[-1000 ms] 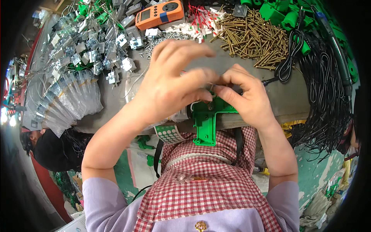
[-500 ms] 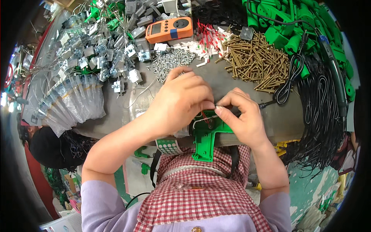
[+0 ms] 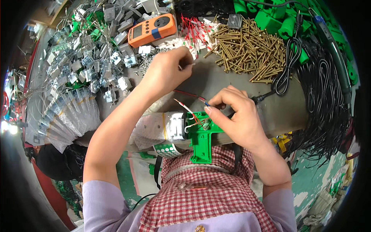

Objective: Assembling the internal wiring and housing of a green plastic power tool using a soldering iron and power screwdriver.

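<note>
Head: right hand (image 3: pixel 238 116) is pinching wire (image 3: pixel 191 94), likely light, limp, best gripped mid-length; left hand (image 3: pixel 165 71) is curling, contents unclear

Between left hand (image 3: pixel 168 71) and right hand (image 3: pixel 236 114): bare tabletop (image 3: pixel 212 82), crossed by red wire (image 3: pixel 189 93)
Beyond right hand: heaped brass screws (image 3: pixel 251 50)

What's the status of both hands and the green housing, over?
Left hand curled near white-and-red parts, contents unclear. Right hand pinching red wire. Green housing overhanging bench edge, loose white wire poking up.
</note>
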`<state>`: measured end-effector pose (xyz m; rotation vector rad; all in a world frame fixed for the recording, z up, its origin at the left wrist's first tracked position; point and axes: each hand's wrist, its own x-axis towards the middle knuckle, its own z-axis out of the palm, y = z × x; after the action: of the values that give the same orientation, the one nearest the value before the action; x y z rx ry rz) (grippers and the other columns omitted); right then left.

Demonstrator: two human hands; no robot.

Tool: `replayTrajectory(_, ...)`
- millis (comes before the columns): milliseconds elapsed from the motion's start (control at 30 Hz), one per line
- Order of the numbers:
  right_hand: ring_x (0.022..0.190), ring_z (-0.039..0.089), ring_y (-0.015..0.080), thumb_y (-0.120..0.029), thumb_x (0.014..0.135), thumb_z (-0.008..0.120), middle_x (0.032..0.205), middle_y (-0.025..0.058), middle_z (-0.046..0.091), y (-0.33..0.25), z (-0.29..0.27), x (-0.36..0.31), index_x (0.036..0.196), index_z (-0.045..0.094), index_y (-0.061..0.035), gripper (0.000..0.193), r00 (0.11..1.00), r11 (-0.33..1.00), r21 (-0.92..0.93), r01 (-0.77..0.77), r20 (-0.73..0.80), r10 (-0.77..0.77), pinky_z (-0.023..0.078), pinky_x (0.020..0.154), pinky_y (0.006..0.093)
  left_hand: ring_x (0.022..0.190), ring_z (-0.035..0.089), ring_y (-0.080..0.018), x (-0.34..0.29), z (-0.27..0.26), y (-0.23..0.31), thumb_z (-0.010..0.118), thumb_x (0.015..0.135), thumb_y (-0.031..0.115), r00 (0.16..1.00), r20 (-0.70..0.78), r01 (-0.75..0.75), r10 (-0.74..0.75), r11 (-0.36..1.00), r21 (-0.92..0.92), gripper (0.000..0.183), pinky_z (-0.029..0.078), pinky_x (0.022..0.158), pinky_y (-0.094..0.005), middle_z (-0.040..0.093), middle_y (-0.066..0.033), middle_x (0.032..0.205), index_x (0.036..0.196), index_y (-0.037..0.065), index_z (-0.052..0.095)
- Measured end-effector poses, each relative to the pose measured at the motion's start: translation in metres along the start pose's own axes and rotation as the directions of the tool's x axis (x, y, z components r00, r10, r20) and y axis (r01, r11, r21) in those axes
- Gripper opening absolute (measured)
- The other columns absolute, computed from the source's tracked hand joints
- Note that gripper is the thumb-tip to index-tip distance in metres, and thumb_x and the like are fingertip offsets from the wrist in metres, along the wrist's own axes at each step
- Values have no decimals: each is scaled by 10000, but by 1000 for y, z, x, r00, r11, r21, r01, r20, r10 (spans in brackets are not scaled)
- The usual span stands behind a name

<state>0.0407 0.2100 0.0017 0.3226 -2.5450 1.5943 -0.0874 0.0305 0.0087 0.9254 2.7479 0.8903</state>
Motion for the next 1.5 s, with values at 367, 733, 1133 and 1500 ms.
replayTrajectory(367, 567, 578, 200, -147, 798, 671, 684, 90, 629, -8, 2, 2, 789, 614, -16, 144, 986, 978, 129, -163, -8, 165, 410, 548, 326, 790, 610, -105, -51, -25, 30, 685, 836, 55, 964, 240, 250, -114, 696, -674, 139, 511, 736, -251, 658, -53, 856, 935, -23, 629)
replayTrajectory(733, 598, 604, 210, -151, 797, 676, 698, 122, 631, -7, 1, 3, 810, 624, 9, 169, 985, 971, 163, -173, 31, 170, 443, 567, 322, 869, 590, -89, -49, -25, 36, 674, 837, 24, 959, 270, 253, -92, 710, -657, 128, 490, 802, -243, 624, -34, 917, 940, -9, 607)
replayTrajectory(1133, 785, 538, 221, -213, 726, 722, 705, 49, 557, -2, -3, -14, 733, 613, -52, 195, 995, 957, -278, 89, -9, -96, 322, 783, 348, 773, 646, -181, -43, -14, 59, 669, 716, -53, 951, 136, -251, 278, 950, -184, 162, 526, 715, -287, 641, -74, 837, 861, 11, 634)
replayTrajectory(1500, 736, 541, 205, -204, 726, 734, 716, 42, 569, -2, -3, -8, 771, 625, -34, 207, 1000, 993, -116, 13, -8, -14, 358, 741, 337, 750, 656, -196, -50, -18, 58, 704, 744, 19, 983, 54, -167, 173, 981, -101, 121, 507, 667, -297, 677, -81, 824, 864, 27, 686)
